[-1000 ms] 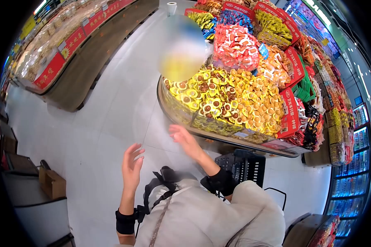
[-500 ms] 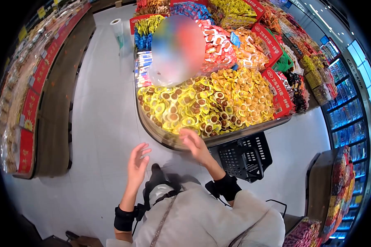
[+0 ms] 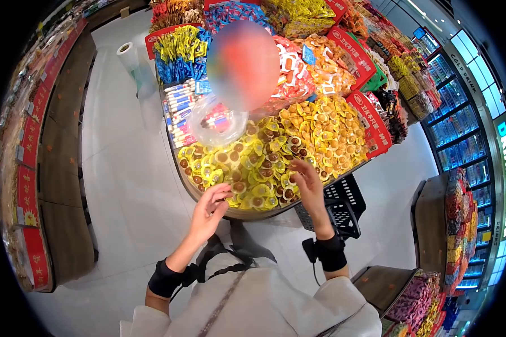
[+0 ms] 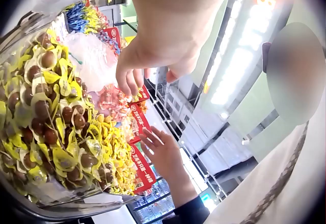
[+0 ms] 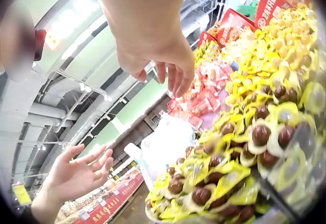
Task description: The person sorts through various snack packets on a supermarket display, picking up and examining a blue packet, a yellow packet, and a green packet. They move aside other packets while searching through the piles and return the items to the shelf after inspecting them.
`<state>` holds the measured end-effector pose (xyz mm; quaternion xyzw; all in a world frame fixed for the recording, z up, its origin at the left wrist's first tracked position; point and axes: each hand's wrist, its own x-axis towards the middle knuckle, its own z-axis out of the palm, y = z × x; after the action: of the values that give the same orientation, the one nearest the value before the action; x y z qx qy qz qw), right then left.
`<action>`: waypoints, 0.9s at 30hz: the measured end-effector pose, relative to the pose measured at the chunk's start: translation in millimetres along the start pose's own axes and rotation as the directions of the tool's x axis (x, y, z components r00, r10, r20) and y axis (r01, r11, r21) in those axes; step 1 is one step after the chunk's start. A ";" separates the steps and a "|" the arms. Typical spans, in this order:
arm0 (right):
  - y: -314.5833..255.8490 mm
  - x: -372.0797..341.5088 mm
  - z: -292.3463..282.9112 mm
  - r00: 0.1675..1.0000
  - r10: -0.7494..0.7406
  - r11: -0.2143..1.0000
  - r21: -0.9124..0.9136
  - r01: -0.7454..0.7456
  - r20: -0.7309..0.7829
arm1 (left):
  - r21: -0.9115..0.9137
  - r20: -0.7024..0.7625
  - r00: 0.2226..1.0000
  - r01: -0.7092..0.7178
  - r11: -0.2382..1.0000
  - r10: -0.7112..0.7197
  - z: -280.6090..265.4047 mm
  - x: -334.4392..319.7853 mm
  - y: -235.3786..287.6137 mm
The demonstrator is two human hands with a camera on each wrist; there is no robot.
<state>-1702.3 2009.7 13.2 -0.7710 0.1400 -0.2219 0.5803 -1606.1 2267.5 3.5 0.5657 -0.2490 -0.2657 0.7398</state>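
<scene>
Both hands are empty, held over the front of a snack display. My left hand (image 3: 207, 212) is above its front left edge, with fingers loosely bent. To the right, my right hand (image 3: 311, 194) hangs over the same heap, fingers slightly curved. Under them lie brown egg-like snacks (image 4: 49, 59) in yellow and clear wrappers. Paler tan snacks in yellow wrappers (image 3: 323, 129) fill the right side. A clear plastic bag (image 3: 240, 124) lies on the heap beyond the hands, partly hidden by a blurred patch; it also shows as a whitish bag (image 5: 168, 141) in the right wrist view.
A black shopping basket (image 3: 343, 210) stands at the display's front right. Red signs (image 3: 366, 126) edge the right side. At the far left are a roll of plastic bags (image 3: 127, 51) and a long counter (image 3: 62, 185). Drink coolers (image 3: 458, 121) line the right.
The person has moved toward the display, and the view has turned. Both hands, over the floor and display edge before, are now above the yellow snacks and farther apart. The plastic bag has come into view.
</scene>
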 end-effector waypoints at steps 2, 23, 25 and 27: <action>-9.6 35.0 -18.8 0.997 -0.077 0.997 -0.016 0.076 -0.032 | -0.005 0.010 0.999 -0.042 0.999 0.043 3.7 12.0 4.9; 21.2 426.3 -133.9 0.975 0.138 0.548 -0.834 0.069 0.172 | 0.092 -0.095 0.993 0.073 0.993 -0.064 50.8 91.6 -1.8; 37.1 442.3 -131.7 0.968 0.130 0.529 -0.841 0.117 0.216 | 0.098 -0.114 0.989 0.101 0.990 -0.090 52.1 93.6 -3.2; 43.4 447.0 -124.3 0.967 0.129 0.499 -0.857 0.127 0.218 | 0.109 -0.122 0.987 0.114 0.987 -0.101 52.5 95.3 -3.9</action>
<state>-1377.7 1682.1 80.3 -0.9789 0.1573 -0.0211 0.1289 -1571.6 2165.3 18.7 0.6346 -0.1897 -0.2574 0.7037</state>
